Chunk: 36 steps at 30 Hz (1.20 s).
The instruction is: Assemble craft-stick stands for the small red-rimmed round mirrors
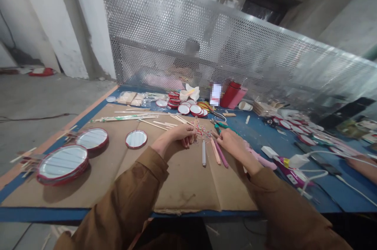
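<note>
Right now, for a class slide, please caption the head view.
Left hand holding a wooden stick, right hand near colourful strands, red-rimmed discs on cardboard.

I log: two long sleeves (120,195), plain brown cloth, loose cut, creased, bunched near the cuffs (151,162); left hand (181,133), bare; right hand (232,142), bare.

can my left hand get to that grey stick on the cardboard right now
Probably yes: the grey stick lies on the cardboard near your left hand, with nothing visible between them, though that hand holds a wooden stick.
</note>
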Each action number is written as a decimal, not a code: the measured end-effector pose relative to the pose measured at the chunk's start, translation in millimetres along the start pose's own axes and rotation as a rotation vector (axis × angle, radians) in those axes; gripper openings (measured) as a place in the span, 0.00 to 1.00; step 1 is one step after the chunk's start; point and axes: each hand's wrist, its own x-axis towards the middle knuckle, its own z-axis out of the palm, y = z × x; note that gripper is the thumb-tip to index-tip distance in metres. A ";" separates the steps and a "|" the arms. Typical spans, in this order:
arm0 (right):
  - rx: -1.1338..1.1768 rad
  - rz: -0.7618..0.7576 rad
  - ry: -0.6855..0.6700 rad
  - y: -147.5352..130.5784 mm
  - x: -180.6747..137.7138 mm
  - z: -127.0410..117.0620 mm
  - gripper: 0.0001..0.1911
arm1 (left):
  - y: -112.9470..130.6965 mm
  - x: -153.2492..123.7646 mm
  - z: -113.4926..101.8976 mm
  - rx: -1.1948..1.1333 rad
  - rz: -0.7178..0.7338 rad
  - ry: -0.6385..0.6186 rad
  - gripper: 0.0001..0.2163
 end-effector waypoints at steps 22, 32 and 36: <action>1.061 -0.013 0.530 -81.2 -8.3 -11.7 0.14 | 2.9 0.1 2.9 -0.052 -0.010 0.010 0.11; 1.370 0.109 0.334 -91.9 -8.1 -2.3 0.17 | -3.0 7.4 4.8 -0.124 0.001 -0.009 0.10; 1.358 0.082 0.354 -93.7 -7.5 -5.2 0.16 | -1.0 4.2 3.9 -0.144 -0.010 -0.014 0.09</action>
